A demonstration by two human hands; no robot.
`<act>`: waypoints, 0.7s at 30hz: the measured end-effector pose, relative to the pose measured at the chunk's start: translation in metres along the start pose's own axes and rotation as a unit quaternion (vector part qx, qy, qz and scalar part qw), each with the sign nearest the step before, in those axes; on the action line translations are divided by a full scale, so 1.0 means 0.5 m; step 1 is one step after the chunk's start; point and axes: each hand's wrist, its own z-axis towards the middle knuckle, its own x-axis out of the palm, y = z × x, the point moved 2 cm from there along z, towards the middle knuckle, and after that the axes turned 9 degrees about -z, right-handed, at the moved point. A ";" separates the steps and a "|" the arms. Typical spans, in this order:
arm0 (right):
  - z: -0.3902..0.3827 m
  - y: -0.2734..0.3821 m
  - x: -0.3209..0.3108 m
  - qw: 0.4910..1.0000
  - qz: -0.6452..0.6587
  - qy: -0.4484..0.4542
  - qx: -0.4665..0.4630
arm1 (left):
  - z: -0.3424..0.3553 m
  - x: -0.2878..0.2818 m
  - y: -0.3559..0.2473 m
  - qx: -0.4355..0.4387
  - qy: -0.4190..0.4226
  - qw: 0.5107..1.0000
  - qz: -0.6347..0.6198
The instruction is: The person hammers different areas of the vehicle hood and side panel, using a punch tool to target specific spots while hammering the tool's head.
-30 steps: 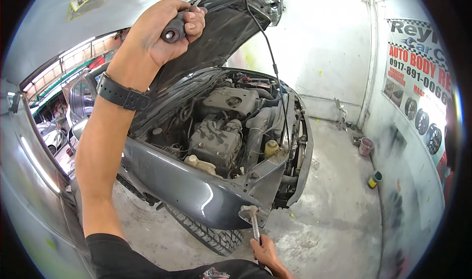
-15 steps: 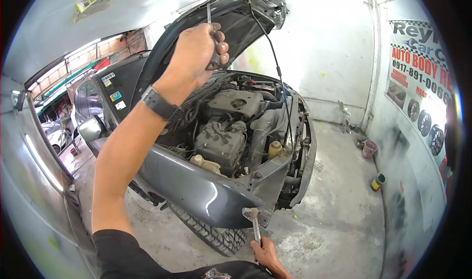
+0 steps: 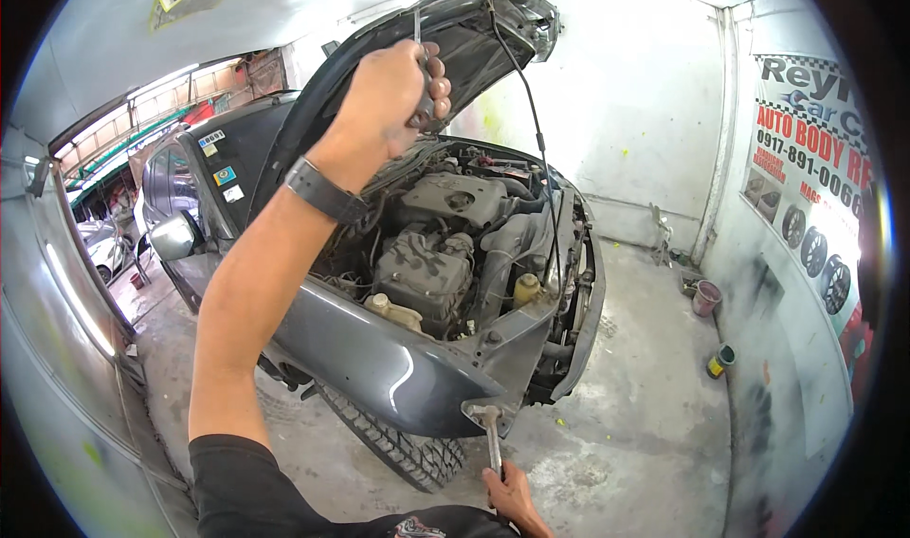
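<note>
My left hand (image 3: 393, 92) is raised on an outstretched arm, its fingers wrapped around the dark handle of a screwdriver (image 3: 417, 26). The metal shaft points up, in front of the underside of the raised hood (image 3: 346, 69); whether it touches is unclear. Low in the view, my right hand (image 3: 513, 496) grips a hammer (image 3: 493, 443) by its handle. The hammer head is at the front corner of the dark grey fender (image 3: 379, 363), by the headlight opening. Between the hands lies the exposed engine (image 3: 455, 197).
A thin prop rod (image 3: 536, 111) runs from the hood to the front of the engine bay. Below the fender is the tyre (image 3: 393, 443). By the right wall stand a reddish bucket (image 3: 705, 298) and a dark can with a yellow label (image 3: 720, 360). A banner (image 3: 806, 159) hangs there.
The whole view has shifted slightly, and my left hand with the screwdriver appears a little farther right. Both hands keep their hold, and the hammer head stays at the fender corner.
</note>
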 end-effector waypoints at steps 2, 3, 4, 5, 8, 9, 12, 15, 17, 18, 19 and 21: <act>0.000 -0.005 -0.002 1.000 -0.009 0.002 -0.007 | 0.008 -0.007 -0.027 -0.027 0.036 0.999 -0.023; -0.003 -0.002 -0.002 1.000 -0.010 0.003 -0.008 | 0.021 -0.017 -0.049 -0.067 0.055 0.995 -0.047; -0.006 0.002 -0.003 1.000 -0.005 -0.002 -0.004 | 0.025 -0.018 -0.069 -0.109 0.076 0.989 -0.073; -0.007 0.004 -0.004 1.000 0.000 -0.007 -0.002 | 0.023 -0.017 -0.085 -0.107 0.082 0.987 -0.090; -0.007 0.001 -0.003 1.000 0.000 -0.010 0.002 | 0.022 -0.029 -0.091 -0.136 0.088 0.985 -0.062; -0.005 -0.003 -0.002 1.000 0.002 -0.011 0.002 | 0.020 -0.031 -0.094 -0.144 0.087 0.983 -0.077; 0.002 -0.022 0.001 1.000 0.009 -0.010 -0.003 | 0.012 -0.031 -0.088 -0.134 0.085 0.982 -0.103; 0.006 -0.032 0.005 1.000 -0.009 -0.011 -0.010 | 0.018 -0.040 -0.085 -0.136 0.115 0.978 -0.108; 0.004 -0.028 0.006 0.999 -0.008 -0.016 -0.026 | 0.014 -0.040 -0.087 -0.127 0.108 0.982 -0.090; 0.004 -0.029 0.006 1.000 -0.007 -0.016 -0.025 | 0.011 -0.040 -0.087 -0.117 0.101 0.985 -0.073; 0.006 -0.030 0.005 0.999 -0.014 -0.023 -0.033 | 0.010 -0.039 -0.081 -0.119 0.103 0.985 -0.073; 0.003 -0.025 0.004 0.998 -0.020 -0.031 -0.040 | 0.009 -0.043 -0.063 -0.092 0.078 0.992 0.033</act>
